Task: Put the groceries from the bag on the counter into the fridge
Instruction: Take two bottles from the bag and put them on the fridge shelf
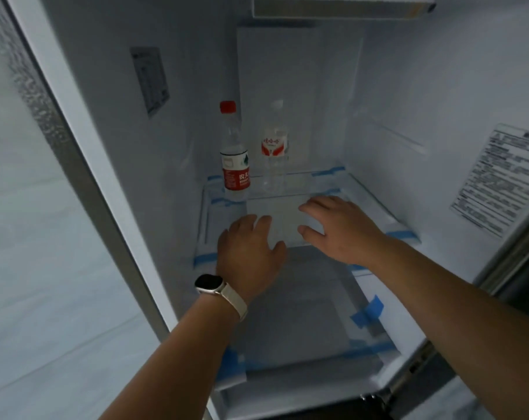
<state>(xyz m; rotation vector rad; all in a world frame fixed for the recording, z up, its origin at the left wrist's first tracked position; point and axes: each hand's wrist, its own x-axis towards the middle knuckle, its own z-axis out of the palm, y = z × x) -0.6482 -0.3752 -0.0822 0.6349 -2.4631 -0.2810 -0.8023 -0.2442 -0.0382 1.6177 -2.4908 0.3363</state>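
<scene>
Both forearms bare, stretched forward and converging. The left hand (pixel 251 247) is palm down, fingers loosely spread and slightly bent, gripping nothing. The right hand (pixel 339 228) is near it but apart, slightly farther forward, palm down, fingers relaxed, thumb out.

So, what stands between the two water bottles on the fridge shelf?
Nothing. In the head view the red-capped bottle and the pale-capped bottle stand apart, with only bare glass shelf between them.

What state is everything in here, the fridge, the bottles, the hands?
White fridge: open.
Red-capped clear plastic bottle: upright, capped, on the clear glass shelf.
Red-and-white-labelled clear plastic bottle: upright beside it.
Left hand: open, empty.
Right hand: open, empty.
Blue tape strips: stuck on shelf edges.
</scene>
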